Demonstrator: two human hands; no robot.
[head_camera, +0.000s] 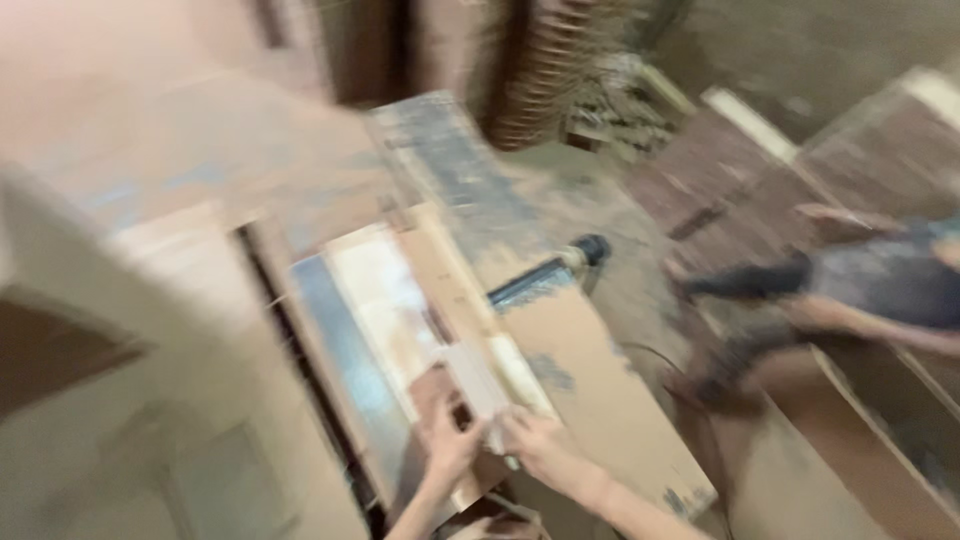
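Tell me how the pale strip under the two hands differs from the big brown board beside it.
The pale strip is whitish and narrow; the brown board is tan and far wider. The left hand and right hand touch the strip; the board lies untouched. Both lie flat on the dusty workbench.

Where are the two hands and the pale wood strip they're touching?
left hand (447, 440), head view, back of the hand.
right hand (535, 447), head view, knuckles.
pale wood strip (478, 385), head view, middle of its top face.

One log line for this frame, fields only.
left hand: on pale wooden strip | right hand: on strip | base: dusty machine table | view: blurred
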